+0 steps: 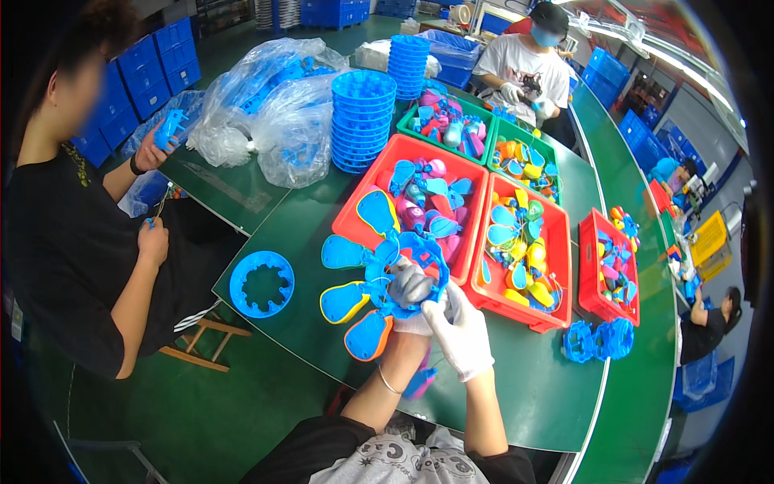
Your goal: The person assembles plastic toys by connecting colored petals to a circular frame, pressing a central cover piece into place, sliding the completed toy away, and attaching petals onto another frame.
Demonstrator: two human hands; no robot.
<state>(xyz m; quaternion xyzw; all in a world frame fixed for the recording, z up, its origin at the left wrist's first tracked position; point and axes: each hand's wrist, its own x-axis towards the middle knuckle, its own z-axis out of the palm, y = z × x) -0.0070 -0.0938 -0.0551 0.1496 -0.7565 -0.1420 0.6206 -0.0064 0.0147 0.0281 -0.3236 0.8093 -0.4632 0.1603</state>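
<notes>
My left hand (411,288), in a whitish-grey glove, reaches inside a blue plastic ring (436,252) and is closed on it. Several blue paddle-shaped pieces (343,252) fan out from the ring's left side, some backed in yellow or orange. My right hand (459,332), also gloved in white, is closed with thumb and fingers at the ring's lower right rim. Whether it also holds a small part there is hidden. Below my hands, a pink-and-blue piece (420,382) shows near the table edge.
Red bins (351,211) of colourful parts stand just beyond my hands, green bins (403,125) behind them. A stack of blue rings (360,121) rises at back left beside clear bags (294,129). A loose ring (262,284) lies left. Co-workers (76,242) sit left and stand (528,60) opposite.
</notes>
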